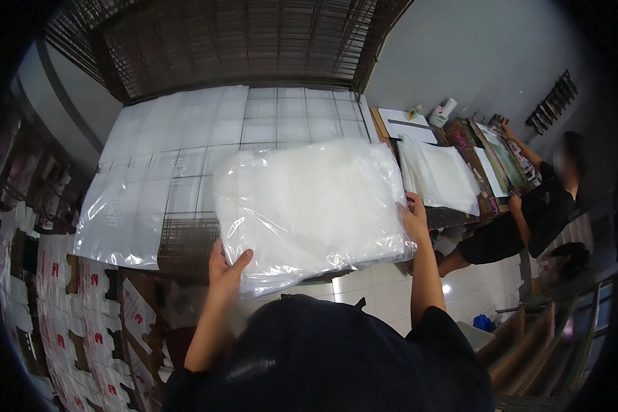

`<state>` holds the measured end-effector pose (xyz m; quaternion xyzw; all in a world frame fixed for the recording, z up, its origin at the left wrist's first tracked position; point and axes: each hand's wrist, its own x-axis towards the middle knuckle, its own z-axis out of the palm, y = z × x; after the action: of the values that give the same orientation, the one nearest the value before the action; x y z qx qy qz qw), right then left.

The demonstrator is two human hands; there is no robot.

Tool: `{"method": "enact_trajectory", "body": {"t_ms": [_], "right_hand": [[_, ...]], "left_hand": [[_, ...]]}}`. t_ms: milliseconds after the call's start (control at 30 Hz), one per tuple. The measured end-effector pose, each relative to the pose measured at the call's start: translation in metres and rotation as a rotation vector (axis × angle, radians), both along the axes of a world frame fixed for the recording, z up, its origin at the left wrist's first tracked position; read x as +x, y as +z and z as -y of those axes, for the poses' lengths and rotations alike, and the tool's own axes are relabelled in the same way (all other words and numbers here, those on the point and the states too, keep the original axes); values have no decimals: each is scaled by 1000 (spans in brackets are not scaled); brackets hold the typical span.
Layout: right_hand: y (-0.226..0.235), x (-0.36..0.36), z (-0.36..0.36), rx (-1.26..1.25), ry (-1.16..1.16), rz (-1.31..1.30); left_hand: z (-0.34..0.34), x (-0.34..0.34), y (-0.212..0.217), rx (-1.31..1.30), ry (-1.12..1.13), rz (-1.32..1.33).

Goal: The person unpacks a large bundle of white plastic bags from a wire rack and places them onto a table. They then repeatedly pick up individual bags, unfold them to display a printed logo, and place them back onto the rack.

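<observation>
A thick stack of clear plastic bags [309, 206] spans the space between my two hands, glossy and crinkled along its edges. My left hand [228, 266] grips its near left corner, thumb on top and fingers hidden beneath. At the right edge my right hand [413, 214] is closed on the stack, fingers partly covered by the plastic. Beyond and to the left, more clear plastic sheets [178, 117] lie flat in rows on a wire rack [185, 233]. The stack overlaps part of that rack in view; I cannot tell whether it touches it.
Raised wire racks [220, 41] tilt up at the back. On the right, another plastic stack [438, 175] lies on a bench. A person in dark clothes [546, 199] works beyond it. White bags with red prints [62, 309] hang or lie at lower left. Wooden boards [529, 343] stand at lower right.
</observation>
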<state>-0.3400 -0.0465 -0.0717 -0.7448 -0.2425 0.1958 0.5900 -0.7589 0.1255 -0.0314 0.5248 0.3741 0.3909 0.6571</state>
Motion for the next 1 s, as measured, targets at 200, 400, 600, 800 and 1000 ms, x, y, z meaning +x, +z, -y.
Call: {"method": "enact_trajectory", "body": {"t_ms": [200, 400, 600, 800, 1000], "right_hand": [[-8, 11, -12, 44, 106, -111], [31, -31, -24, -197, -59, 805], [42, 0, -27, -340, 295, 1025], [56, 7, -54, -109, 491, 809], [33, 31, -64, -4, 535, 434]], "left_hand": [[-75, 15, 41, 250, 11, -216], [-112, 9, 35, 606, 72, -1046], [-24, 140, 64, 792, -119, -707], [31, 281, 54, 702, -471, -729], [8, 301, 26, 686, -382, -651]]}}
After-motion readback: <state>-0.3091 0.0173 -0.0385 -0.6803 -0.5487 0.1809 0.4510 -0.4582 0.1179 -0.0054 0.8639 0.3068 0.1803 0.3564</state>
